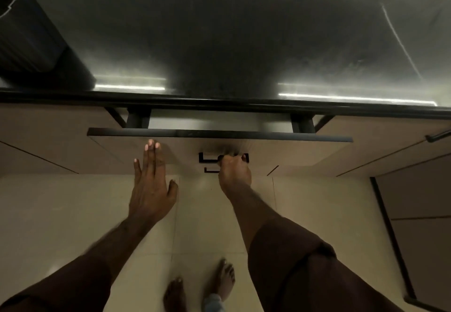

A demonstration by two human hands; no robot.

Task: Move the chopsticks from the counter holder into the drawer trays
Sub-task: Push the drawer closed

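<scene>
A beige drawer (pixel 280 149) under the dark counter (pixel 219 43) stands a little way out, its dark top edge showing. My right hand (pixel 234 168) is closed around the black drawer handle (pixel 203 158) at the middle of the front. Flat against the drawer front to the left is my left hand (pixel 152 179), fingers spread and holding nothing. A dark ribbed holder (pixel 29 35) stands at the counter's far left; I see no chopsticks in it from here. The drawer's inside is mostly hidden; only a pale strip (pixel 219 122) shows.
Closed beige cabinet fronts flank the drawer, with a bar handle (pixel 436 137) at the right. A dark panel (pixel 419 226) runs down the right side. My bare feet (pixel 200 287) stand on pale floor tiles just below the drawer.
</scene>
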